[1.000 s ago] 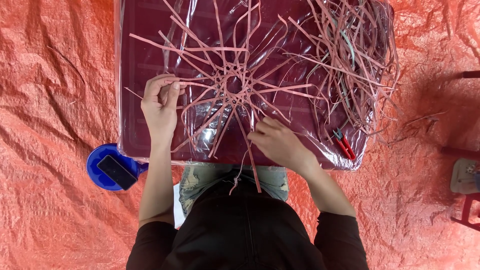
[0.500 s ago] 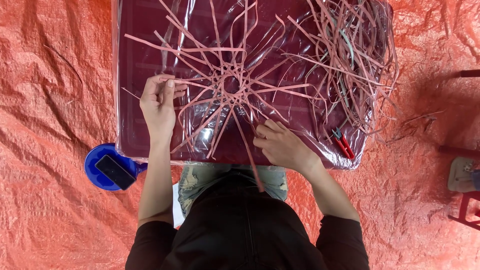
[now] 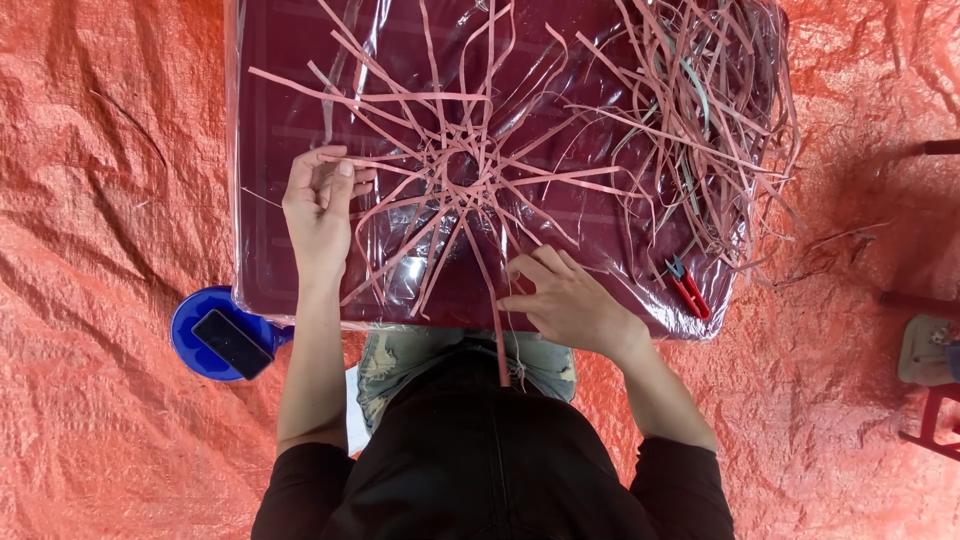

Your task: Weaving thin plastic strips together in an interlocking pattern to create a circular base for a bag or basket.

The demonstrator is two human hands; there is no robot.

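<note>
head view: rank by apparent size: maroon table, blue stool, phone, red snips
1. maroon table
2. blue stool, lower than the table, so likely looks smaller than it is
3. phone
4. red snips, close to the phone; that order is unsure

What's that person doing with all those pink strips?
A person sits at a dark red table covered in clear plastic, working a star-shaped weave of pink strips. The left hand pinches a strip at the weave's left side; the right hand grips another near the front edge. Loose strips and red snips lie to the right.
</note>
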